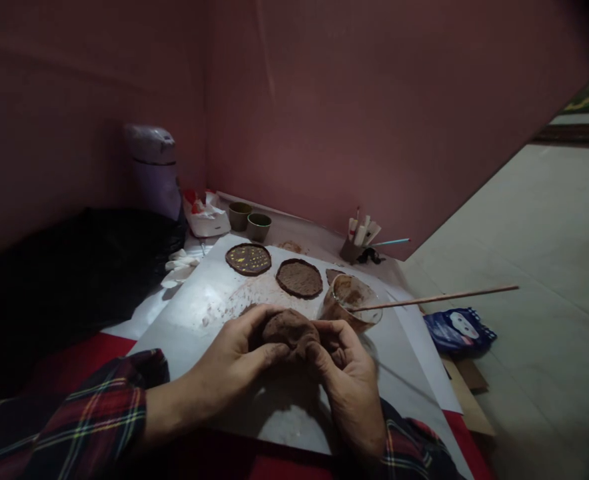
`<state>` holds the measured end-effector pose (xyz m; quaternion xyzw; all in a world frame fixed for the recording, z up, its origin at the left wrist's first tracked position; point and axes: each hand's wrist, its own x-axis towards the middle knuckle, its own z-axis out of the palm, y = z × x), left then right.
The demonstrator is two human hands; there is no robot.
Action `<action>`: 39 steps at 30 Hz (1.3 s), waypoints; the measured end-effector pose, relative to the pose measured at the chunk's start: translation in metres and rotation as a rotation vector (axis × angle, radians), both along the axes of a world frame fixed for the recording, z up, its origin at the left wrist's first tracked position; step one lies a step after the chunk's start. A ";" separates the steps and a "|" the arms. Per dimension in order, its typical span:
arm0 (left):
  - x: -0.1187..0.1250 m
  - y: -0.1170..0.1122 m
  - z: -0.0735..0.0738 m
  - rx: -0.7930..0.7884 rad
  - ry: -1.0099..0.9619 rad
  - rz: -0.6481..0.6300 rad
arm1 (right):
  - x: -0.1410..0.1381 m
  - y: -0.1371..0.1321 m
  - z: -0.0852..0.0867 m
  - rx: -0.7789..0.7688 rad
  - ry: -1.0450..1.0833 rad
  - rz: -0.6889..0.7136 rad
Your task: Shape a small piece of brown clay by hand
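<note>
My left hand (229, 360) and my right hand (347, 370) both close around a brown lump of clay (289, 330), held just above a white sheet (194, 313) on the floor. Fingers of each hand wrap the lump's sides, thumbs pressing toward its top. Beyond the lump lie two flat dark clay discs: one with yellow dots (248, 259) and one plain (299, 278). A clear glass (349, 303) smeared with brown stands to the right of the lump, with a long thin wooden stick (439, 298) resting in it and pointing right.
Two small green cups (249, 221) stand at the back by the pink wall. A holder with tools (359, 241) sits at the wall's foot. A blue packet (458, 330) lies on the tiled floor to the right. A purple container (152, 170) and dark cloth (64, 280) are at left.
</note>
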<state>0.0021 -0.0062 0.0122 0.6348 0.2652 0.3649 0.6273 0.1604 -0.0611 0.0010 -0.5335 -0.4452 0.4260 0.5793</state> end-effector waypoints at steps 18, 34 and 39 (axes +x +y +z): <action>-0.004 0.005 -0.004 -0.409 -0.131 -0.127 | 0.006 -0.001 -0.004 0.056 0.121 0.149; -0.009 0.003 -0.001 0.299 0.209 -0.049 | 0.000 -0.002 0.000 0.022 0.038 0.182; -0.010 0.003 -0.007 0.398 0.251 -0.029 | -0.001 -0.004 0.000 -0.005 -0.067 0.112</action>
